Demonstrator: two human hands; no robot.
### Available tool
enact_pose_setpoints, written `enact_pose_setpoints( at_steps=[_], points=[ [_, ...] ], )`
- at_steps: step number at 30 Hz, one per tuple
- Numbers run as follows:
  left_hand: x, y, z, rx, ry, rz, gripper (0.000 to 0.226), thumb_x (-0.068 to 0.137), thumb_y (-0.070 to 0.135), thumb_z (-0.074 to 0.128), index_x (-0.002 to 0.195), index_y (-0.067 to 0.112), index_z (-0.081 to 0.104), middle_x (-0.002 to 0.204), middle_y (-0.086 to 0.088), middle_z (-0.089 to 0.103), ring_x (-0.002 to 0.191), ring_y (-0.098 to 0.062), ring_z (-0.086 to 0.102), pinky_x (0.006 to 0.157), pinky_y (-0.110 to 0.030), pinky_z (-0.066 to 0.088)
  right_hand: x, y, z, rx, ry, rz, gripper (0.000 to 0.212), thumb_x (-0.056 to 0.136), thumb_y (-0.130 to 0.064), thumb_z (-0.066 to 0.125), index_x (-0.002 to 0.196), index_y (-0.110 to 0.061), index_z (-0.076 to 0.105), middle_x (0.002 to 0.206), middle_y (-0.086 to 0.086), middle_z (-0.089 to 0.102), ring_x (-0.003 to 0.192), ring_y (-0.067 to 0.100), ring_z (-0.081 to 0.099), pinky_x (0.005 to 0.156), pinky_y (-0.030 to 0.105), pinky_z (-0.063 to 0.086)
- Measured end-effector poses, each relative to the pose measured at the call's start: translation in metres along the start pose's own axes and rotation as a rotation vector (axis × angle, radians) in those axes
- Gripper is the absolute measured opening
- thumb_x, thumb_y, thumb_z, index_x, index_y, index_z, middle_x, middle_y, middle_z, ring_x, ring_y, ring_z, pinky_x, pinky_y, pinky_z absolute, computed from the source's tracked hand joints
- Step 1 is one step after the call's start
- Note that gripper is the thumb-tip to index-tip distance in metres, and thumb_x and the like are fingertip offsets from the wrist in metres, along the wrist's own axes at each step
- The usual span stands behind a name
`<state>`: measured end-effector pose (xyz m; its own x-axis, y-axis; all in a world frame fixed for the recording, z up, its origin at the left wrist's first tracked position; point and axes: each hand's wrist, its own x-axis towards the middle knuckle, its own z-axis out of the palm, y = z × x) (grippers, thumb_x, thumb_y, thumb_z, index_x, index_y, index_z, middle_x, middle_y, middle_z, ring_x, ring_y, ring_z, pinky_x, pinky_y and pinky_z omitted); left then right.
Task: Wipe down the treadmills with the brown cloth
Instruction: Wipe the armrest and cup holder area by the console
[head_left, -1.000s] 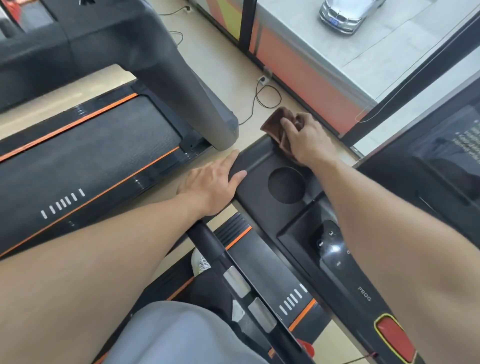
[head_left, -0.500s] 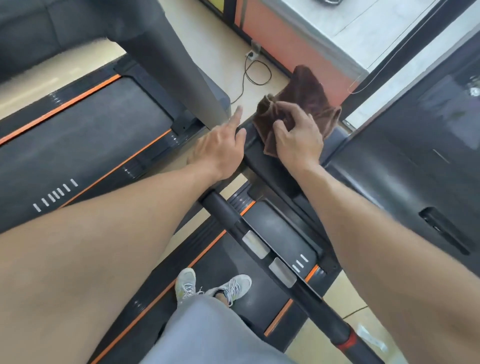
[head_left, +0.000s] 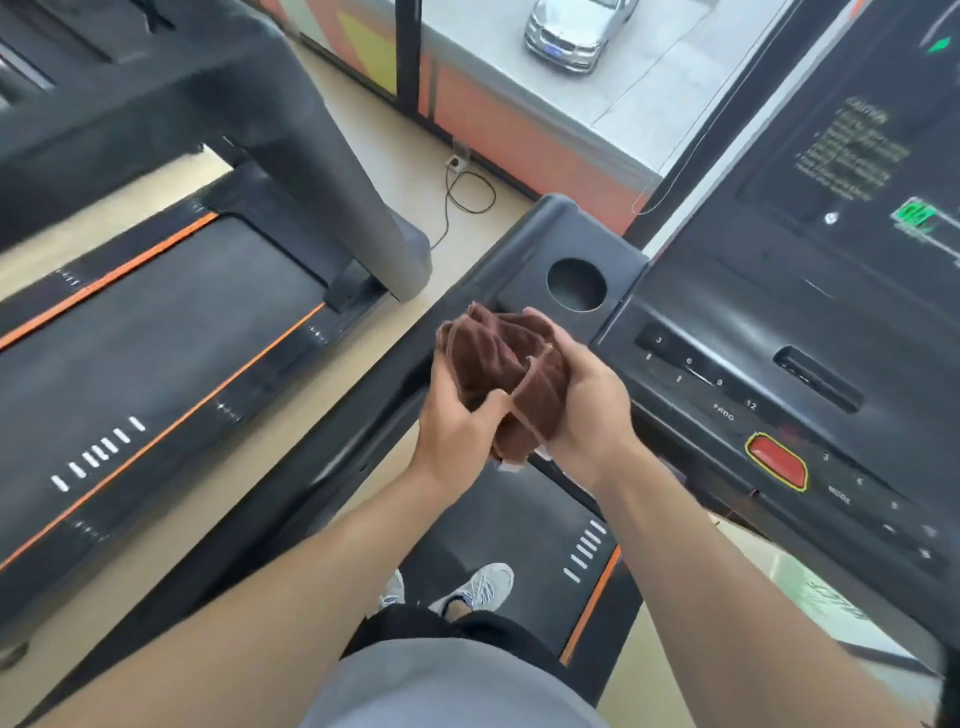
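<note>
The brown cloth (head_left: 506, 371) is bunched up between both my hands, held in the air just above the left end of the treadmill console (head_left: 727, 322). My left hand (head_left: 457, 426) grips its lower left side with the thumb pressed into the folds. My right hand (head_left: 587, 410) wraps its right side. The console is black, with a round cup holder (head_left: 576, 285), number keys and a red stop button (head_left: 776, 461). I stand on this treadmill's belt (head_left: 519, 525). A second treadmill (head_left: 156, 338) with orange stripes lies to the left.
The neighbouring treadmill's grey upright (head_left: 343, 171) rises at the left centre. A power cable (head_left: 462, 187) and socket lie on the beige floor by the window wall. My shoes (head_left: 478, 590) rest on the belt below. A parked car (head_left: 571, 31) shows outside.
My right hand lifted the cloth off the console's corner and drew it back toward me. My left hand left the console edge and took hold of the cloth too.
</note>
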<state>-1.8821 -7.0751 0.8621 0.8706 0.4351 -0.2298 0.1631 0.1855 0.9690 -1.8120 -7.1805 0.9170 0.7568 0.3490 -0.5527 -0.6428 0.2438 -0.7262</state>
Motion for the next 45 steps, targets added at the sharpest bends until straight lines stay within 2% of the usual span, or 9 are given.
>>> enact_pose_setpoints(
  at_steps=[6, 11, 18, 23, 26, 28, 31, 37, 45],
  points=[
    [-0.026, 0.004, -0.011, -0.114, -0.023, -0.157, 0.059, 0.063, 0.025, 0.064, 0.116, 0.05, 0.062, 0.113, 0.0, 0.074, 0.107, -0.027, 0.071, 0.083, -0.053, 0.06, -0.01, 0.036, 0.007, -0.213, 0.182, -0.023, 0.057, 0.085, -0.021, 0.08, 0.138, -0.014, 0.06, 0.131, 0.01, 0.068, 0.111, 0.029, 0.072, 0.098, 0.053, 0.055],
    [-0.037, 0.004, -0.017, -0.097, 0.042, -0.15, 0.047, 0.062, 0.023, 0.069, 0.108, 0.032, 0.072, 0.105, 0.003, 0.078, 0.1, -0.026, 0.074, 0.079, -0.057, 0.061, -0.015, 0.049, 0.007, 0.019, 0.275, -0.001, 0.021, 0.101, -0.01, 0.059, 0.118, -0.005, 0.07, 0.112, 0.023, 0.074, 0.094, 0.035, 0.073, 0.092, 0.051, 0.059],
    [-0.049, -0.009, -0.011, -0.354, 0.19, -0.333, 0.05, 0.07, 0.0, 0.073, 0.113, 0.025, 0.063, 0.105, -0.007, 0.076, 0.097, -0.027, 0.075, 0.087, -0.049, 0.06, -0.027, 0.045, 0.02, -0.019, 0.7, -0.64, 0.009, 0.1, -0.015, 0.065, 0.103, -0.023, 0.07, 0.089, -0.012, 0.074, 0.082, 0.007, 0.071, 0.077, 0.03, 0.059],
    [-0.062, -0.014, 0.0, -0.515, 0.209, -0.506, 0.046, 0.086, -0.006, 0.062, 0.125, 0.018, 0.056, 0.111, -0.009, 0.074, 0.1, -0.026, 0.074, 0.087, -0.048, 0.061, -0.02, 0.045, 0.011, -0.465, 0.483, -0.713, 0.034, 0.097, -0.048, 0.065, 0.129, -0.037, 0.067, 0.128, -0.007, 0.065, 0.119, 0.017, 0.065, 0.102, 0.041, 0.054],
    [-0.059, -0.034, -0.008, -0.319, 0.174, -0.668, 0.061, 0.07, 0.023, 0.065, 0.129, 0.017, 0.054, 0.108, -0.006, 0.071, 0.1, -0.019, 0.068, 0.1, -0.051, 0.053, 0.027, 0.046, -0.005, -1.404, 0.115, -0.311, 0.077, 0.089, -0.083, 0.027, 0.154, -0.043, 0.04, 0.162, -0.006, 0.039, 0.15, 0.025, 0.033, 0.123, 0.048, 0.026],
    [-0.056, -0.063, -0.018, -0.157, 0.169, -0.79, 0.078, 0.053, 0.035, 0.065, 0.129, 0.022, 0.055, 0.106, -0.008, 0.067, 0.1, -0.023, 0.062, 0.103, -0.054, 0.048, 0.045, 0.047, -0.012, -1.721, -0.017, -0.066, 0.091, 0.081, -0.084, 0.045, 0.158, -0.037, 0.03, 0.158, -0.002, 0.044, 0.144, 0.029, 0.04, 0.116, 0.045, 0.036],
    [-0.056, -0.075, -0.032, -0.051, 0.152, -0.828, 0.073, 0.056, 0.038, 0.067, 0.128, 0.033, 0.057, 0.127, -0.011, 0.063, 0.122, -0.031, 0.059, 0.107, -0.056, 0.045, 0.054, 0.048, -0.018, -1.788, -0.07, -0.002, 0.09, 0.067, -0.068, 0.079, 0.142, -0.039, 0.04, 0.112, -0.01, 0.064, 0.109, 0.022, 0.064, 0.081, 0.032, 0.047],
    [-0.064, -0.043, -0.055, 0.011, 0.06, -0.665, 0.021, 0.09, 0.022, 0.065, 0.105, 0.037, 0.063, 0.117, 0.017, 0.062, 0.118, -0.011, 0.057, 0.107, -0.036, 0.044, 0.074, 0.056, 0.0, -1.811, 0.009, -0.066, 0.072, 0.071, -0.058, 0.078, 0.128, -0.027, 0.049, 0.116, -0.002, 0.066, 0.106, 0.027, 0.063, 0.084, 0.035, 0.047],
    [-0.037, -0.05, -0.048, 0.353, -0.157, -0.303, 0.084, 0.077, 0.032, 0.058, 0.156, 0.035, 0.029, 0.157, 0.014, 0.041, 0.143, -0.007, 0.04, 0.121, -0.04, 0.033, 0.076, 0.051, -0.001, -1.795, -0.064, -0.063, 0.075, 0.066, -0.051, 0.079, 0.131, -0.025, 0.052, 0.114, 0.002, 0.065, 0.101, 0.028, 0.063, 0.086, 0.039, 0.054]
  ],
)
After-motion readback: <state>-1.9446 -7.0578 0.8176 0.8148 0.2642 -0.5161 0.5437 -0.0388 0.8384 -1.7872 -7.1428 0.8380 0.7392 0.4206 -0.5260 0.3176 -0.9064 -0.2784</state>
